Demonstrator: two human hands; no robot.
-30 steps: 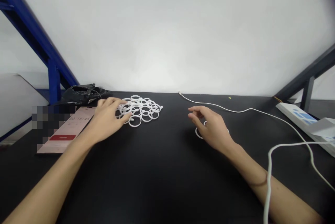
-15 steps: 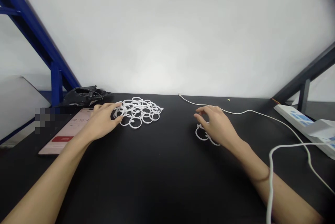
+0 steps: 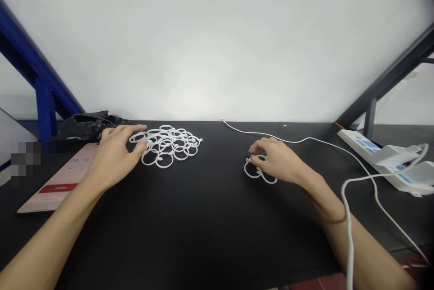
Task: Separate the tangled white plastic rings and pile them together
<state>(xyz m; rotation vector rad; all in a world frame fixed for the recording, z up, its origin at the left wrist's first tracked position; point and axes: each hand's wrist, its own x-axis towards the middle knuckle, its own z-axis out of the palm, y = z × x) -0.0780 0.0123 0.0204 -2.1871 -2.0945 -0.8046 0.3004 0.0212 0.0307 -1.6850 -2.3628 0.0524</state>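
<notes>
A pile of thin white rings [image 3: 164,159], each with a small knob or eyelet, lies on the black tabletop [image 3: 190,226] left of centre. My left hand [image 3: 117,152] is at the pile's left edge, its thumb and forefinger spread apart around the outermost rings. The thumb tip looks close to a ring, but contact cannot be made out. On the right, my right hand [image 3: 280,159] hovers low over a couple more white rings [image 3: 251,176]. Its fingers are curled with a gap between thumb and forefinger, where part of one ring shows. The hand partly hides these rings.
A phone [image 3: 61,179] showing a timer lies under my left forearm. Behind it is crumpled black plastic [image 3: 84,125]. A white cable [image 3: 349,222] crosses over my right forearm, near a white power strip [image 3: 366,149] with plugs. A pale wall [image 3: 210,45] backs the table.
The view has swung right, so everything sits further left. My left thumb and forefinger have opened wider at the pile. The right hand has come closer to the rings beneath it.
</notes>
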